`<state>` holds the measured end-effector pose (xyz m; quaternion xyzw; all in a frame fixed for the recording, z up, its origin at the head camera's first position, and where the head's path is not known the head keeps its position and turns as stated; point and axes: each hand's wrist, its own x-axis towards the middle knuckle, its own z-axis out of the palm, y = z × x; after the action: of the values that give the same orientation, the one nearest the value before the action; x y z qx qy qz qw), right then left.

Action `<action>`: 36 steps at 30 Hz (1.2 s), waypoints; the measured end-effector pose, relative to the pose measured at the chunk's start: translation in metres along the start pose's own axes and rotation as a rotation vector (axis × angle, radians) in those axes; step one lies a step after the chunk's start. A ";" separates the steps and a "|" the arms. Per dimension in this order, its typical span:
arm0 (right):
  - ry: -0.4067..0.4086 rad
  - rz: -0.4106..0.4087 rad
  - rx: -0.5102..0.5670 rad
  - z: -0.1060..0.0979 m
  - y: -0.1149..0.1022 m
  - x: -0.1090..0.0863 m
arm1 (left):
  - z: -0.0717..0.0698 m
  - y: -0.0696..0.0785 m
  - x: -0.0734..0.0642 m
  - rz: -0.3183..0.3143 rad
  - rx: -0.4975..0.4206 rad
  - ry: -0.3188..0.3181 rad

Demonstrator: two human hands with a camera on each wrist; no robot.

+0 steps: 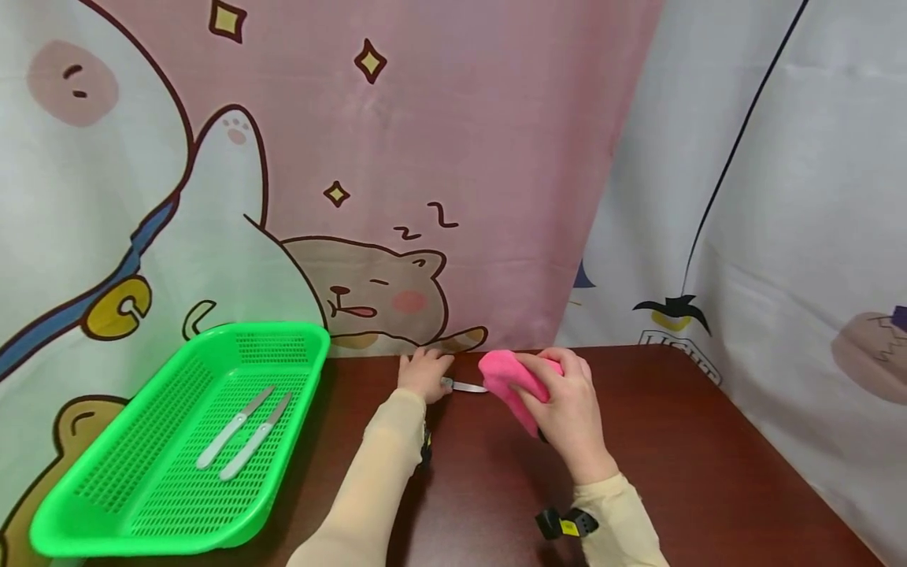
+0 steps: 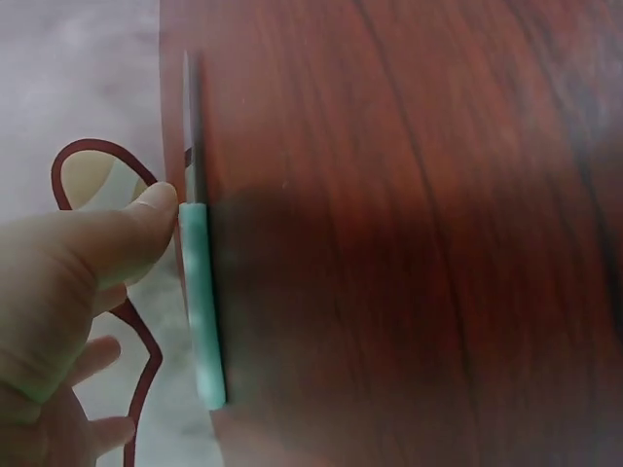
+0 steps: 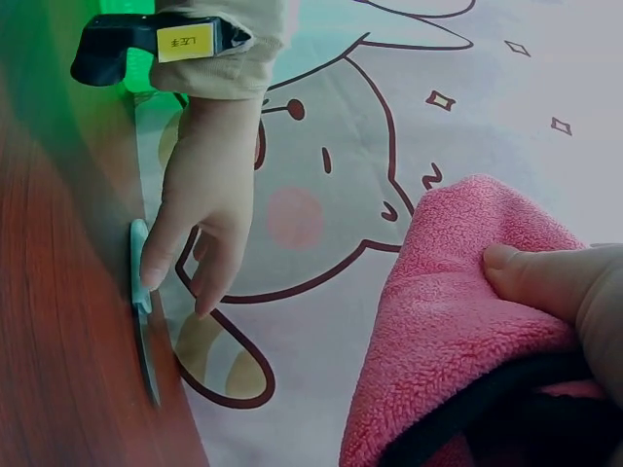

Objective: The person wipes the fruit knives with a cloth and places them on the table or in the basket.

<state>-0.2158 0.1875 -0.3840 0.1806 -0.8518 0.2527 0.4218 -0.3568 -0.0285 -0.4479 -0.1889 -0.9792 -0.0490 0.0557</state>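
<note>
Knife [image 1: 468,387] lies flat near the far edge of the tabletop [image 1: 482,488]. The left hand's [image 1: 425,375] grip is relaxed, unclosed, at its handle [image 2: 201,306]; the right hand [image 1: 568,400] grips a pink cloth [image 1: 510,379]. Pinching mid-handle, clear of the blade [image 2: 191,126], should suit lifting.

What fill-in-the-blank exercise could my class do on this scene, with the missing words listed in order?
1. The cloth in the right hand is mostly ____ in colour.
2. The green basket holds ____ knives.
3. The other knife, on the table, lies nearest the person's ____ hand.

Missing words: pink; two; left.
</note>
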 end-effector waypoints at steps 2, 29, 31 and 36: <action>-0.007 0.008 -0.002 0.000 -0.001 0.000 | 0.003 0.001 0.000 -0.011 -0.010 -0.007; -0.022 -0.020 -0.014 0.000 -0.001 0.000 | -0.005 0.003 -0.018 -0.099 -0.038 -0.093; -0.023 -0.034 -0.018 0.000 -0.001 0.000 | -0.005 0.004 -0.020 -0.106 -0.036 -0.101; -0.010 -0.075 -0.031 0.002 -0.001 -0.001 | -0.004 0.005 -0.021 -0.114 -0.026 -0.145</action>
<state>-0.2158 0.1862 -0.3856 0.2069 -0.8505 0.2225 0.4294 -0.3351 -0.0325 -0.4463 -0.1366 -0.9891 -0.0511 -0.0205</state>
